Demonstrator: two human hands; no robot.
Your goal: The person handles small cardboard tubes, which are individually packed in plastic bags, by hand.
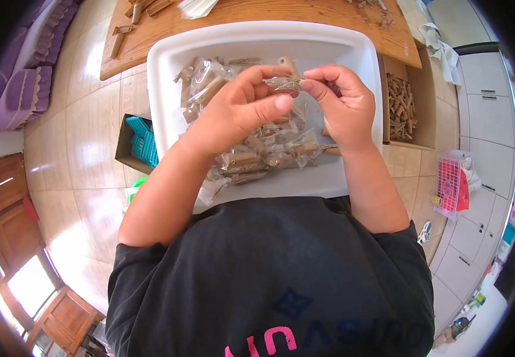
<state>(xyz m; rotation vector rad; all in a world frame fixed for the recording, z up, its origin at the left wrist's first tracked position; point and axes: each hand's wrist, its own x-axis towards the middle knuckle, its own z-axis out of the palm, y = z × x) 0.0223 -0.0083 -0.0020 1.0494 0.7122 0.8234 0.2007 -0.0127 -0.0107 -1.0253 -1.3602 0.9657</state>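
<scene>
Both hands are raised over a large white plastic tub [257, 27], their fingertips meeting around a small, shiny clear plastic packet [282, 83]. Something thin and brownish shows inside it, too small to make out. My left hand [236, 107] curls its fingers behind the packet, with the thumb stretched along the near side. On the other end, my right hand [346, 107] pinches it between thumb and forefinger. Just beyond the fingers a tan cylindrical piece [288, 64] shows in part. Beneath the hands lie several clear bags of tan parts [242, 159], heaped in the tub.
Beyond the tub is a wooden table [141, 50] bearing loose tan pieces. A cardboard box [427, 101] of small tan parts [400, 107] stands at right. Left of the tub, a dark box holds turquoise plastic baskets [144, 143]. A pink wire basket [449, 184] sits near white cabinets.
</scene>
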